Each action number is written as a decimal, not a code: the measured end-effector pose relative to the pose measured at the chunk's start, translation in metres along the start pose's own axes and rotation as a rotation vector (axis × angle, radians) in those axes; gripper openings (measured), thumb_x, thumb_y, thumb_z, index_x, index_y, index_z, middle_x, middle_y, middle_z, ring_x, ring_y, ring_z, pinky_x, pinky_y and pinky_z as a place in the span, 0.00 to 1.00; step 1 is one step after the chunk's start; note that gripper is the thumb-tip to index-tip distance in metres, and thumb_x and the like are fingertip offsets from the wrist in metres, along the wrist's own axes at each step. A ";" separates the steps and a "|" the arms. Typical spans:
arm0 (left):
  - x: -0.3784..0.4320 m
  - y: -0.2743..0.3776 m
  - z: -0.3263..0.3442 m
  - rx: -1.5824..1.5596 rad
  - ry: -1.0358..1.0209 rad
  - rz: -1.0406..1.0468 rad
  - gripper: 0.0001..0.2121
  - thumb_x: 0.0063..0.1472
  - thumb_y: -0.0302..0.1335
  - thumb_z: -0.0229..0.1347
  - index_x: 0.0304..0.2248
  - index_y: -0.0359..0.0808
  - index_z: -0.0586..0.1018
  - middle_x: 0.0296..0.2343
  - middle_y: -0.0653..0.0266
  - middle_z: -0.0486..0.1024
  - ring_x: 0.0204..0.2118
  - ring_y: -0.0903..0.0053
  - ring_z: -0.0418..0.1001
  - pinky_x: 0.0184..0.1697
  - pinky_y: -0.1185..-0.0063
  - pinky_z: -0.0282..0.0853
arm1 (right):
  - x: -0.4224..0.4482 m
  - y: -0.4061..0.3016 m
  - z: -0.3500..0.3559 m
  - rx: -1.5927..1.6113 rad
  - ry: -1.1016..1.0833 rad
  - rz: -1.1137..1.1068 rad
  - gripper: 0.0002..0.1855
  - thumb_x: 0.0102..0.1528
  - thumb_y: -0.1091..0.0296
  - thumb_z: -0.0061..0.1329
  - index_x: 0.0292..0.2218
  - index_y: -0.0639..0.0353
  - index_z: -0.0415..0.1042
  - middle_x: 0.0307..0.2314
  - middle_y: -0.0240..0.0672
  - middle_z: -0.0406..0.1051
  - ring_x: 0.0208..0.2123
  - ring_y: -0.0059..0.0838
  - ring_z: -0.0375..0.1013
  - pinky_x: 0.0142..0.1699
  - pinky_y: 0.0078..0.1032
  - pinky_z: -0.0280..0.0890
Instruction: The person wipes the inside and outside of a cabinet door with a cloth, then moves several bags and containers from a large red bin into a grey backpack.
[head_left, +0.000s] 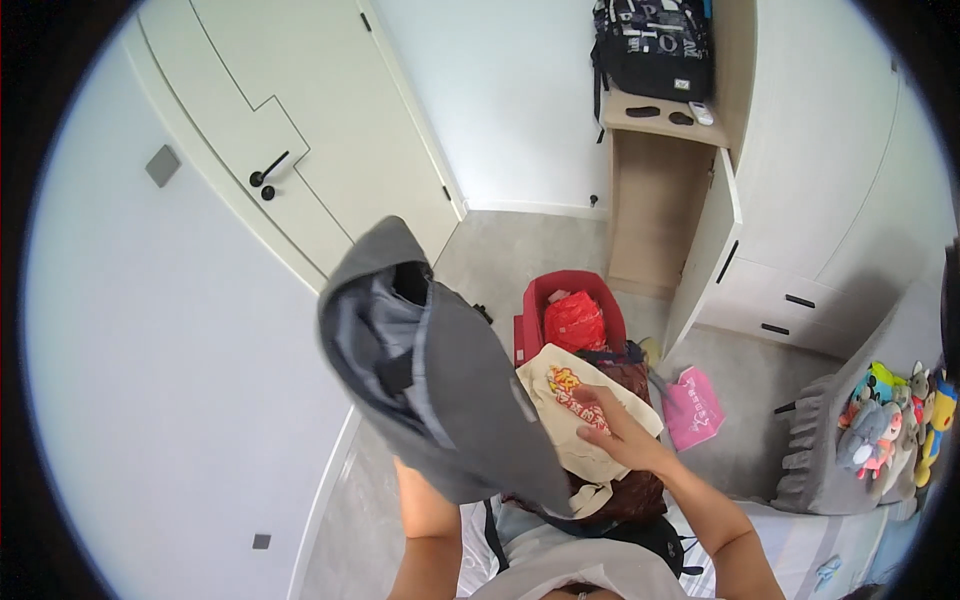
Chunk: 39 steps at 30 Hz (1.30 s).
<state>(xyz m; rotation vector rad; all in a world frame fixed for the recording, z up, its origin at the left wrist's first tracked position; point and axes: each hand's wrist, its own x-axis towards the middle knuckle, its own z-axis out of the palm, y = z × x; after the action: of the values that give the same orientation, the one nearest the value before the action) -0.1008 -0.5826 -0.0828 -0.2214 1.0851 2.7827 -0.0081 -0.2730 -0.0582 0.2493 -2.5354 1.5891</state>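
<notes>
A large dark grey fabric bag (480, 375) hangs tilted in front of me, its mouth gaping and its lighter lining showing. My left forearm goes up behind it, so my left hand is hidden by the bag. My right hand (611, 431), fingers apart, is over a cream cloth bag (547, 375) with red and yellow printing; whether it touches the cloth is not clear. Beneath the cream bag lies a dark brown-red crinkled bag (637, 487). Just beyond it, a red plastic bag (576, 322) sits in a dark red fabric bin (534, 300).
A pink bag (694, 412) lies on the floor at the right. The cabinet door (709, 240) stands ajar below a shelf (660, 124) holding a black backpack (660, 60). Plush toys (885, 427) rest on a grey-covered seat (817, 442). A closed room door (322, 112) is at upper left.
</notes>
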 end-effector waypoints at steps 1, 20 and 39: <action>-0.006 0.015 0.004 0.019 0.001 0.032 0.19 0.63 0.30 0.44 0.52 0.33 0.64 0.48 0.60 0.67 0.49 0.70 0.65 0.53 0.74 0.62 | 0.005 -0.031 0.005 0.084 0.042 -0.122 0.32 0.54 0.64 0.50 0.55 0.62 0.53 0.52 0.43 0.58 0.46 0.34 0.67 0.51 0.28 0.60; 0.005 0.031 0.024 -0.004 -0.066 0.083 0.20 0.64 0.32 0.43 0.53 0.33 0.63 0.48 0.60 0.66 0.50 0.70 0.64 0.54 0.74 0.60 | 0.035 -0.061 -0.011 0.653 0.260 0.121 0.24 0.52 0.59 0.52 0.46 0.65 0.66 0.42 0.43 0.69 0.46 0.39 0.68 0.53 0.33 0.61; 0.058 0.077 0.094 -0.049 -0.337 0.210 0.20 0.64 0.34 0.41 0.54 0.34 0.62 0.49 0.60 0.65 0.51 0.70 0.63 0.55 0.73 0.59 | 0.064 -0.061 -0.081 1.433 0.470 0.062 0.20 0.61 0.55 0.38 0.44 0.62 0.69 0.40 0.36 0.72 0.42 0.30 0.71 0.49 0.28 0.65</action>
<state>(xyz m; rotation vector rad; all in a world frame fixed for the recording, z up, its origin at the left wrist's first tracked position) -0.1795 -0.5703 0.0252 0.3656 1.0061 2.8816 -0.0553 -0.2302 0.0439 -0.0873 -0.7354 2.7180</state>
